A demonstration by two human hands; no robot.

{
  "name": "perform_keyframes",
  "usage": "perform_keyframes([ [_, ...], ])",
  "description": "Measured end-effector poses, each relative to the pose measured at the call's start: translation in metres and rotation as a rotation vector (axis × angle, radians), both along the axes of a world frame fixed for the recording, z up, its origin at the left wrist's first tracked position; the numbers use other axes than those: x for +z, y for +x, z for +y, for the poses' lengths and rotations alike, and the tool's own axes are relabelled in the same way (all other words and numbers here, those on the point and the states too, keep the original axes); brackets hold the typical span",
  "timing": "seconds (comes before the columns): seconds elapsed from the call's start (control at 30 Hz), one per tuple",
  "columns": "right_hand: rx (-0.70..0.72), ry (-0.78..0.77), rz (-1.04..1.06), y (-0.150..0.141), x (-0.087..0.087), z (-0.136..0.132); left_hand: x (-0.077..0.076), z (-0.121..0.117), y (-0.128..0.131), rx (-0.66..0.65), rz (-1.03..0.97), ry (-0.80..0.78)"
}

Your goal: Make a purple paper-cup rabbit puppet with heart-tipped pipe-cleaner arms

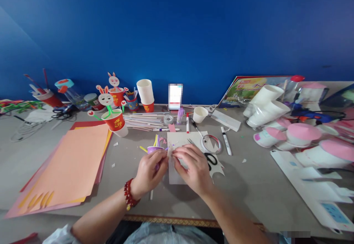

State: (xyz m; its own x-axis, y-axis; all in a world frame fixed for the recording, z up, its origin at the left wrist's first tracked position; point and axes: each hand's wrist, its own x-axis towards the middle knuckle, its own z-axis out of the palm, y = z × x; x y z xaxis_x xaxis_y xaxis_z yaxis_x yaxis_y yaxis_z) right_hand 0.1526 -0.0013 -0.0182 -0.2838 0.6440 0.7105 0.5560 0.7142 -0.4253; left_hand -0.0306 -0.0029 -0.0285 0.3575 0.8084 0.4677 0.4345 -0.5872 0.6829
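My left hand [151,172], with a red bead bracelet at the wrist, is closed around a small purple cup [155,149] that has yellow and green sticks poking out of it. My right hand [191,166] pinches a small pale piece right beside the cup; I cannot make out what it is. Both hands meet over a white sheet of paper [182,139] in the middle of the grey table [249,185]. Black-handled scissors [212,160] lie just right of my right hand.
A stack of orange and pink paper sheets [69,166] lies at the left. Red cup bunny crafts [114,118], straws, markers, a tape roll [211,143] and white cups [145,90] stand behind. Pink-topped cups [302,133], a glue gun [312,115] and white cut-outs fill the right.
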Motion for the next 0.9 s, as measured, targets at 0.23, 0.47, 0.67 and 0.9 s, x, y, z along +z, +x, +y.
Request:
perform_keyframes([
  [0.23,0.021,-0.082,0.005,-0.0005,0.0002,-0.0002,0.0007,0.0005,0.0003,-0.005,0.038,0.132],
  [0.47,0.017,-0.118,0.019,-0.0009,-0.0007,0.0007,-0.0029,0.0008,-0.0010,-0.019,0.069,0.169],
  [0.67,0.010,-0.087,-0.002,-0.0009,-0.0009,0.0005,-0.0008,0.0002,-0.0004,-0.012,0.104,0.169],
  [0.9,-0.028,-0.051,0.010,-0.0024,-0.0026,0.0024,-0.0024,0.0013,0.0004,-0.002,0.071,0.135],
])
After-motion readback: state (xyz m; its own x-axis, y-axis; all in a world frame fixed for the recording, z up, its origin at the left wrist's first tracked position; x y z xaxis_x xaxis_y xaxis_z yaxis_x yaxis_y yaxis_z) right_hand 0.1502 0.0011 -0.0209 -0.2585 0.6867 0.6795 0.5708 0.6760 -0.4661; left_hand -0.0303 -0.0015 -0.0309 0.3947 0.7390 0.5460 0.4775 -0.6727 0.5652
